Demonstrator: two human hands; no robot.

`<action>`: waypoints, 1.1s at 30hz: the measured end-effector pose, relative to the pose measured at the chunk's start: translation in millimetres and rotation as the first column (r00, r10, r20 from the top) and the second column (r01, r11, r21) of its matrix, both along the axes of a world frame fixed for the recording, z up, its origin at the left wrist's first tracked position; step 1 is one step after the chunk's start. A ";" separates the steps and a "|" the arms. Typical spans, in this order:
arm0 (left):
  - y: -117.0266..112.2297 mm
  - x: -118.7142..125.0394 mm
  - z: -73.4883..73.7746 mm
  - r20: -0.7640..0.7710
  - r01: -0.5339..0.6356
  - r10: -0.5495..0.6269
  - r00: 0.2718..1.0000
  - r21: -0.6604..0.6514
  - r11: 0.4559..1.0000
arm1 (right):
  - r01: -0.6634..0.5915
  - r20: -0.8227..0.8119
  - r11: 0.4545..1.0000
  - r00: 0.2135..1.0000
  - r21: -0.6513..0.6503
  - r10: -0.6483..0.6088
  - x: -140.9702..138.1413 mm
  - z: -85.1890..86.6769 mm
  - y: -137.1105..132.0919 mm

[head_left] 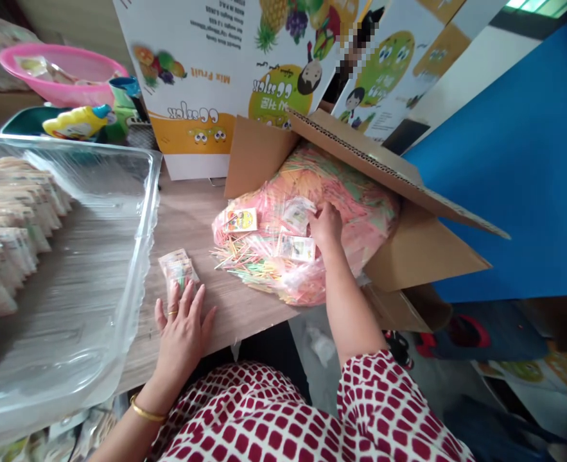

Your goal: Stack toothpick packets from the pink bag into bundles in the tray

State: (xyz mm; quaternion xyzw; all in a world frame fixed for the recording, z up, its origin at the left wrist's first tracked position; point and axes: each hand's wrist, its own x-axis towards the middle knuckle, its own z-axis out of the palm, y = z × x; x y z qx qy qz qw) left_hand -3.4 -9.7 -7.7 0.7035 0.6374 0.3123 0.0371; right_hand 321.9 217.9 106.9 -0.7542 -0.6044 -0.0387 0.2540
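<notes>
My right hand [325,226] reaches over a large pink-tinted plastic bag [345,205] packed with multicoloured sticks, its bunched fingertips gripping the corner of a small clear packet [296,215]. Two more printed packets lie on the bag: one [296,248] just below my hand, and a yellow-labelled one [241,220] to the left. Loose coloured sticks [235,262] spill out at the bag's mouth. My left hand [182,337] lies flat on the wooden table [225,308], fingers apart, with the fingertips on another small packet of coloured sticks [178,269].
A clear plastic-wrapped tray [139,224] of stacked packets stands at the left. An open cardboard box [418,247] holds the bag. Printed fruit-candy cartons [201,70] stand behind it. A pink basin [61,77] and a yellow bottle [77,122] sit far left. A blue panel [509,160] stands at the right.
</notes>
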 end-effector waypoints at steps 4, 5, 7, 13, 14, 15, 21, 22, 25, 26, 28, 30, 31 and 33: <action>2.6 -1.9 7.3 -0.019 0.004 -0.004 1.000 0.013 1.000 | -0.091 0.026 0.994 0.996 0.053 0.090 6.8 -0.1 0.2; 4.5 -1.9 9.9 -0.016 0.007 -0.006 1.000 0.020 1.000 | -0.101 0.014 0.991 0.995 0.091 0.100 7.8 0.5 -0.4; 9.6 -0.6 15.2 0.007 0.025 -0.026 1.000 0.034 0.999 | -0.099 -0.059 0.983 0.992 0.153 0.109 10.7 1.3 -1.3; 27.6 9.3 27.3 0.108 0.129 -0.137 0.985 0.081 0.988 | -0.069 -0.188 0.994 0.979 0.085 0.084 22.1 7.2 -3.9; 29.8 10.5 28.1 0.127 0.141 -0.151 0.980 0.082 0.987 | -0.081 -0.168 0.993 0.981 0.088 0.095 23.6 8.2 -3.9; 31.6 11.3 28.4 0.146 0.149 -0.161 0.976 0.085 0.985 | -0.093 -0.154 0.990 0.982 0.102 0.108 24.7 8.7 -3.6; 34.4 8.4 25.4 0.212 0.185 -0.200 0.957 0.089 0.979 | -0.070 -0.187 0.984 0.977 0.162 0.101 29.3 4.3 1.7; 33.7 7.1 25.0 0.223 0.187 -0.201 0.954 0.085 0.979 | -0.070 -0.170 0.985 0.981 0.156 0.096 30.2 5.2 1.3; 31.8 3.8 27.1 0.278 0.190 -0.204 0.939 0.077 0.979 | -0.097 -0.108 0.963 0.986 0.253 0.128 28.2 16.5 -6.2; 31.7 3.4 29.5 0.309 0.191 -0.206 0.928 0.080 0.978 | -0.105 -0.115 0.944 0.982 0.312 0.147 24.1 22.6 -11.4; 32.7 4.7 37.2 0.404 0.184 -0.198 0.893 0.075 0.980 | -0.109 -0.188 0.911 0.962 0.399 0.197 8.1 35.1 -26.2; 36.1 9.7 47.6 0.560 0.193 -0.174 0.810 0.026 0.981 | -0.142 -0.302 0.907 0.913 0.396 0.275 -18.6 42.7 -45.6; 38.6 13.5 52.8 0.658 0.216 -0.154 0.737 -0.013 0.976 | -0.199 -0.360 0.909 0.871 0.366 0.335 -35.0 43.2 -56.1; 44.6 22.3 60.4 0.847 0.306 -0.090 0.524 -0.088 0.948 | -0.410 -0.490 0.884 0.737 0.222 0.465 -70.3 37.0 -75.4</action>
